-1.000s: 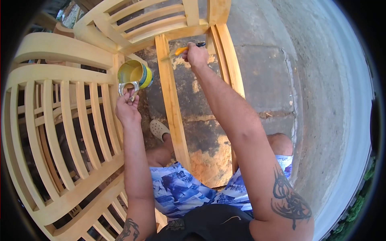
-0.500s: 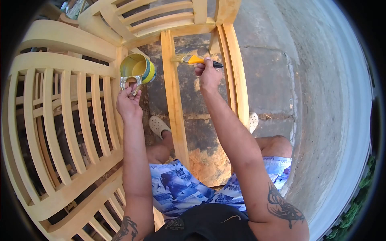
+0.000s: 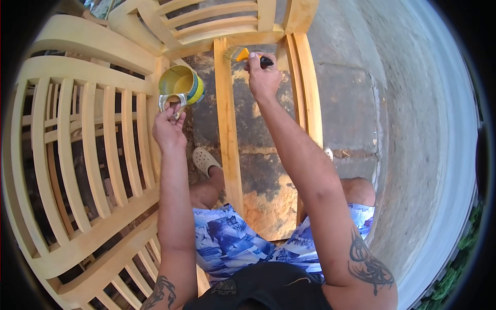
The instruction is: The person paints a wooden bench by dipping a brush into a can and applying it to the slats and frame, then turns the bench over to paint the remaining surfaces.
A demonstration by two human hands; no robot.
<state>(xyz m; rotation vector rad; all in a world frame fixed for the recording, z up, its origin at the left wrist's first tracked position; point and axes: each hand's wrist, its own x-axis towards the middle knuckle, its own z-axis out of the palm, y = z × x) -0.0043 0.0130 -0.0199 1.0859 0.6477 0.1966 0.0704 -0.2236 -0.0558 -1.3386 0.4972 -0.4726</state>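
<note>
My right hand (image 3: 265, 77) is closed around a paintbrush (image 3: 240, 54) with a yellow and black handle. The bristles touch the upper part of a narrow wooden rail (image 3: 226, 119) that runs lengthwise between my legs. My left hand (image 3: 170, 129) grips the handle of a yellow-green paint can (image 3: 195, 89), which is tilted so its mouth faces me. Some yellowish liquid shows inside. The can hangs between the slatted wooden back and the rail.
A slatted wooden backrest (image 3: 106, 155) stands along my left, and another slatted panel (image 3: 217, 20) crosses the far end. A thick front rail (image 3: 308, 98) lies on the right. Stained paving (image 3: 266, 175) shows below, with a concrete strip (image 3: 408, 155) farther right.
The brush in my right hand has moved farther up the narrow rail, and its handle has turned more toward me. My left hand and the can have shifted only slightly in view.
</note>
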